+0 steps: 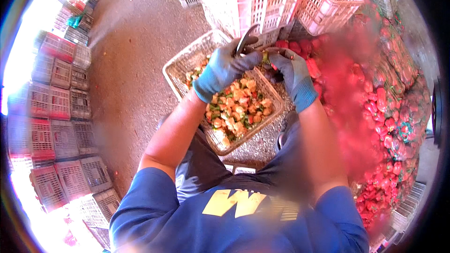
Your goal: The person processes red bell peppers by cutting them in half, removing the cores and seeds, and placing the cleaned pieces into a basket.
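My left hand, in a grey-and-teal work glove, is closed round a small knife whose curved blade points up and away from me. Close by on the right, my gloved right hand pinches a small green and red piece of pepper between its fingers. The fingertips of both hands nearly meet, and the piece is partly hidden there. Below them, between my legs, a shallow plastic crate stands on the ground. Pale, seedy pepper cores with green bits lie in it.
A large heap of red peppers fills my right side, partly blurred by a smudge, with net bags of peppers behind. Tall pale crates stand ahead, one holding red peppers. Stacked crates line the far left, beyond brown floor.
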`<act>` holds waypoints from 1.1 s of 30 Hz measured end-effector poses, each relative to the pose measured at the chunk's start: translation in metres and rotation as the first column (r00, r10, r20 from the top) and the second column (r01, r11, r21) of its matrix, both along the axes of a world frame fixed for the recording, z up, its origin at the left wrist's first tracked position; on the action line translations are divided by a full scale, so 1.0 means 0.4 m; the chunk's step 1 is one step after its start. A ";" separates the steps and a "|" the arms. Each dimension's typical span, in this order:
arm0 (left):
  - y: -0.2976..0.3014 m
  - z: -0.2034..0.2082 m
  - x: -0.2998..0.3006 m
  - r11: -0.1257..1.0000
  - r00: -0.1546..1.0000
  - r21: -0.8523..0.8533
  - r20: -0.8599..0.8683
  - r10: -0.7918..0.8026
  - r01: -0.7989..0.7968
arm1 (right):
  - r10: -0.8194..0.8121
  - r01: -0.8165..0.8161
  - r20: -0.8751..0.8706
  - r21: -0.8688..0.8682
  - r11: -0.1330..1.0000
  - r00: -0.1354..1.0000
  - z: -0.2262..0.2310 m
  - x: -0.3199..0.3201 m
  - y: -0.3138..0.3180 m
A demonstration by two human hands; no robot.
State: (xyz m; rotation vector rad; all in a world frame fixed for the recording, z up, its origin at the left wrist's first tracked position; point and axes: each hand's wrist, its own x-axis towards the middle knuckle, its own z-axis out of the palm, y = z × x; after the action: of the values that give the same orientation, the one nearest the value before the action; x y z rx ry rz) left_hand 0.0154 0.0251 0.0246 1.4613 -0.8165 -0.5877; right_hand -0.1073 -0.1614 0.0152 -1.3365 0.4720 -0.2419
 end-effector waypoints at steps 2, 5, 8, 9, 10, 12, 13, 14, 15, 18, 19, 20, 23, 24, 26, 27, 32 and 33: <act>0.001 0.019 -0.087 0.997 0.966 0.074 0.258 0.004 -0.024 | 0.005 -0.007 -0.025 -0.088 0.996 1.000 -0.007 -0.009 -0.003; 0.012 0.032 -0.107 0.996 0.957 0.086 0.289 0.011 -0.037 | 0.076 -0.077 -0.046 -0.027 0.997 0.996 0.022 -0.015 0.040; 0.019 -0.031 -0.093 0.997 0.997 -0.040 -0.021 0.070 -0.071 | 0.160 -0.161 -0.031 -0.065 0.985 0.987 0.016 -0.013 0.056; 0.025 -0.034 -0.083 0.996 0.996 -0.006 0.035 0.086 -0.086 | 0.171 -0.172 -0.018 -0.081 0.982 0.985 0.012 -0.010 0.058; 0.025 -0.046 -0.068 0.991 0.968 -0.103 -0.243 0.063 -0.090 | 0.183 -0.182 -0.002 -0.102 0.978 0.983 0.010 -0.004 0.057; 0.043 -0.068 -0.045 0.984 0.935 -0.170 -0.353 -0.004 -0.060 | 0.199 -0.195 0.029 -0.106 0.975 0.980 0.013 0.002 0.061; 0.046 -0.055 -0.049 0.978 0.912 -0.204 -0.408 -0.043 -0.045 | 0.198 -0.194 0.040 -0.087 0.977 0.979 0.013 0.000 0.062; 0.046 -0.031 -0.058 0.994 0.957 0.061 -0.271 0.107 -0.094 | 0.197 -0.193 0.052 -0.068 0.979 0.979 0.013 -0.002 0.064; 0.052 -0.024 -0.058 0.993 0.944 0.054 -0.309 0.113 -0.101 | 0.196 -0.193 0.074 -0.040 0.980 0.978 0.010 -0.005 0.064; 0.080 -0.021 -0.038 0.987 0.900 0.003 -0.409 0.151 -0.164 | 0.179 -0.183 0.115 0.022 0.983 0.977 0.005 -0.001 0.056; 0.082 -0.027 -0.020 0.983 0.937 0.139 -0.311 0.158 -0.120 | 0.151 -0.155 0.101 0.029 0.988 0.983 -0.004 0.006 0.044; 0.089 -0.028 0.000 0.957 0.967 0.276 -0.208 0.149 -0.089 | 0.123 -0.126 0.088 0.035 0.991 0.989 -0.013 0.010 0.037; 0.155 -0.121 0.070 0.853 0.699 0.404 0.712 -0.065 -0.331 | 0.068 -0.068 -0.105 0.008 0.998 0.992 -0.024 0.023 0.034; 0.154 -0.112 0.073 0.823 0.824 0.497 0.562 -0.063 -0.276 | 0.083 -0.089 -0.071 -0.091 0.992 0.994 -0.062 0.022 0.016; 0.143 -0.056 0.045 0.831 0.967 0.530 0.253 0.033 -0.167 | 0.222 -0.300 -0.244 -0.354 0.886 0.944 -0.113 0.018 -0.005; 0.143 -0.012 0.022 0.819 0.946 0.534 0.321 0.036 -0.212 | 0.243 -0.376 -0.302 -0.542 0.752 0.922 -0.143 0.010 -0.011; 0.165 -0.066 0.039 0.866 0.901 0.399 0.415 0.123 -0.302 | 0.338 -0.750 -0.678 -0.641 0.165 0.653 -0.110 -0.009 0.132; 0.159 -0.049 0.031 0.856 0.896 0.417 0.431 0.109 -0.305 | 0.383 -0.797 -0.699 -0.518 0.311 0.603 -0.151 -0.007 0.124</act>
State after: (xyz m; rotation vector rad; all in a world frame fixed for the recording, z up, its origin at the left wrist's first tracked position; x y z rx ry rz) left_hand 0.0276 0.0885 0.0051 2.1466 -0.8358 -0.3347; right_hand -0.1102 -0.1118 -0.0453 -2.4376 0.1575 0.6506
